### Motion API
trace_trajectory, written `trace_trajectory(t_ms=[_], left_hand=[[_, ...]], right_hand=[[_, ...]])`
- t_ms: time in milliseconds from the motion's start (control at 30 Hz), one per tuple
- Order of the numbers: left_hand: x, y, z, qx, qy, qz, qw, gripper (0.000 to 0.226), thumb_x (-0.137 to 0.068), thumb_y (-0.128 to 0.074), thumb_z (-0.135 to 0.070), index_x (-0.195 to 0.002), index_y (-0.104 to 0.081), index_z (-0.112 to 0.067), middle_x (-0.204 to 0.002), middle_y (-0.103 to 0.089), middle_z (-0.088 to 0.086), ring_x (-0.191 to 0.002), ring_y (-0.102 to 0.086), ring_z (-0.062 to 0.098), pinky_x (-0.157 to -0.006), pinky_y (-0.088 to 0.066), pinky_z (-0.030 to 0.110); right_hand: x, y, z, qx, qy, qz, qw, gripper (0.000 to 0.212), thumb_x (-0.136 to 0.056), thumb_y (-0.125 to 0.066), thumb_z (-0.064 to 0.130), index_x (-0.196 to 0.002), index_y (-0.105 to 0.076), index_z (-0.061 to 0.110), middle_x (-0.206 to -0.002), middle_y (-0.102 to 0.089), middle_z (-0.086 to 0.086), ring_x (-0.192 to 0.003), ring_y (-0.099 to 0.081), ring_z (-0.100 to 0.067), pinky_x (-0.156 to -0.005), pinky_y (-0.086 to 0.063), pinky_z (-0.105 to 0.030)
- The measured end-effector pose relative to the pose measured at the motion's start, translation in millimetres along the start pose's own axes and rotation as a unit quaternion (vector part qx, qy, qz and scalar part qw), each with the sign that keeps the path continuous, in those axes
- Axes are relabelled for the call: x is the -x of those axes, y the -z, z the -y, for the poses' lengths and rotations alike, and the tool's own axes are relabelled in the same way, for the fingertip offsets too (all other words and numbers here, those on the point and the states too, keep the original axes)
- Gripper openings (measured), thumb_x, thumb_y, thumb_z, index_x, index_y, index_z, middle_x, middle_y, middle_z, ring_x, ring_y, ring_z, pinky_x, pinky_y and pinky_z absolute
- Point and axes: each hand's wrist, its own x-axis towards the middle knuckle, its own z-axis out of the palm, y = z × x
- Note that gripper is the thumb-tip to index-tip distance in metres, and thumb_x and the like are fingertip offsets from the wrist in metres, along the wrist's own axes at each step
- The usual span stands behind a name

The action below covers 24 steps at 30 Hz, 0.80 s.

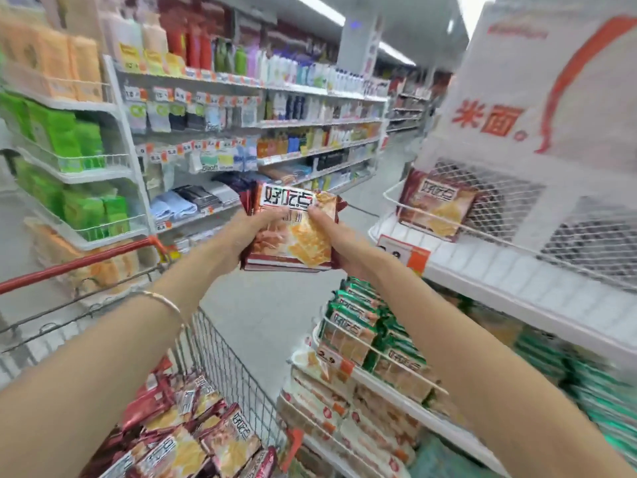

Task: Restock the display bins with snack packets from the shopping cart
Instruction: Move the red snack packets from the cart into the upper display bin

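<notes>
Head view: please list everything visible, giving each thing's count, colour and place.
held packets: a stack, number unclear, red-brown, centre, between both hands
cart: one, grey wire with red handle, lower left
cart packets: many, red-brown, piled in the cart
top bin: one, white wire, right
bin packet: one, red-brown, leaning in the top bin's left end
price tag: one, orange and white, on the top bin's front
green packets: many, green, lower bin at right
sign: one, white with red characters, above the top bin
shelves: long run, white, assorted goods, left of the aisle
bracelet: one, pale metal, left wrist
left hand: grips the stack's left side
right hand: grips its right side
</notes>
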Motion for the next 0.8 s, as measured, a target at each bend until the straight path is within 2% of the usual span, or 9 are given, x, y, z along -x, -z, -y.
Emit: trace_trajectory(t_ms=[33, 100, 167, 333, 467, 567, 633, 733, 800], left_hand=[[-8, -22, -16, -0.001, -0.016, 0.021, 1.000, 0.027, -0.087, -0.073, -0.032, -0.103, -0.067, -0.012, -0.085, -0.076, 0.008, -0.068, -0.069, 0.019, -0.070, -0.059, 0.033], [-25, -69, -46, 0.000, -0.047, 0.054, 0.997, 0.021, -0.088, -0.072, -0.031, -0.098, -0.066, -0.014, -0.068, -0.072, 0.000, -0.052, -0.065, 0.011, -0.054, -0.055, 0.024], [-39, -117, -74, -0.001, -0.064, 0.085, 0.994, 0.026, -0.087, -0.073, -0.031, -0.103, -0.064, -0.013, -0.065, -0.070, -0.002, -0.048, -0.063, 0.009, -0.051, -0.053, 0.023], [-81, -218, -113, -0.044, -0.103, 0.180, 0.977, 0.020, -0.088, -0.073, -0.032, -0.086, -0.064, -0.014, -0.056, -0.065, -0.005, -0.044, -0.058, 0.007, -0.046, -0.048, 0.019], [-119, -271, -104, -0.133, -0.140, 0.215, 0.957, 0.013, -0.089, -0.073, -0.020, -0.100, -0.066, -0.019, -0.071, -0.074, -0.011, -0.065, -0.067, 0.007, -0.058, -0.052, 0.015], [-149, -282, -81, -0.232, -0.084, 0.276, 0.929, 0.040, -0.085, -0.077, -0.010, -0.118, -0.060, -0.024, -0.100, -0.076, -0.008, -0.094, -0.071, 0.012, -0.069, -0.054, 0.017], [-162, -285, -67, -0.369, -0.072, 0.269, 0.887, 0.067, -0.079, -0.083, -0.014, -0.135, -0.046, -0.026, -0.126, -0.064, -0.003, -0.109, -0.062, 0.015, -0.085, -0.051, 0.019], [-184, -289, -55, -0.513, -0.191, 0.202, 0.812, 0.133, -0.065, -0.093, -0.036, -0.158, 0.002, -0.031, -0.163, -0.018, -0.003, -0.144, -0.029, 0.018, -0.118, -0.028, 0.037], [-188, -290, -56, -0.572, -0.275, 0.187, 0.750, 0.141, -0.060, -0.090, -0.052, -0.157, 0.011, -0.035, -0.166, 0.010, -0.008, -0.153, 0.000, 0.015, -0.123, -0.011, 0.042]], right_hand=[[5, 23, 13, 0.001, 0.014, -0.028, 1.000, 0.078, -0.075, -0.064, 0.076, -0.126, -0.064, 0.017, -0.125, -0.070, 0.001, -0.116, -0.066, -0.019, -0.111, -0.044, -0.044], [20, 69, 36, 0.022, 0.044, -0.077, 0.996, 0.101, -0.063, -0.062, 0.088, -0.138, -0.056, 0.021, -0.139, -0.058, 0.008, -0.127, -0.057, -0.017, -0.116, -0.036, -0.047], [35, 118, 57, 0.026, 0.069, -0.110, 0.991, 0.106, -0.058, -0.063, 0.090, -0.134, -0.060, 0.016, -0.135, -0.064, 0.001, -0.126, -0.059, -0.021, -0.113, -0.039, -0.047], [49, 230, 79, 0.025, 0.101, -0.194, 0.975, 0.089, -0.057, -0.073, 0.081, -0.115, -0.068, 0.014, -0.109, -0.076, -0.004, -0.104, -0.072, -0.025, -0.103, -0.050, -0.046], [45, 302, 59, 0.031, 0.089, -0.189, 0.977, 0.048, -0.077, -0.079, 0.056, -0.109, -0.067, 0.022, -0.112, -0.074, -0.001, -0.110, -0.068, -0.023, -0.104, -0.049, -0.053], [31, 333, 29, 0.104, 0.023, -0.114, 0.988, 0.038, -0.080, -0.081, 0.040, -0.113, -0.069, 0.026, -0.116, -0.074, 0.004, -0.116, -0.065, -0.019, -0.109, -0.044, -0.051], [15, 340, 4, 0.121, -0.024, -0.063, 0.990, 0.035, -0.083, -0.081, 0.027, -0.115, -0.067, 0.023, -0.116, -0.073, 0.003, -0.115, -0.065, -0.019, -0.109, -0.045, -0.049], [-9, 341, -23, 0.103, -0.058, -0.060, 0.991, 0.061, -0.074, -0.089, 0.030, -0.126, -0.058, 0.025, -0.118, -0.072, 0.006, -0.113, -0.065, -0.016, -0.105, -0.048, -0.050], [-17, 350, -26, 0.087, -0.060, -0.048, 0.993, 0.081, -0.069, -0.092, 0.033, -0.135, -0.046, 0.030, -0.121, -0.070, 0.009, -0.113, -0.066, -0.014, -0.100, -0.052, -0.047]])
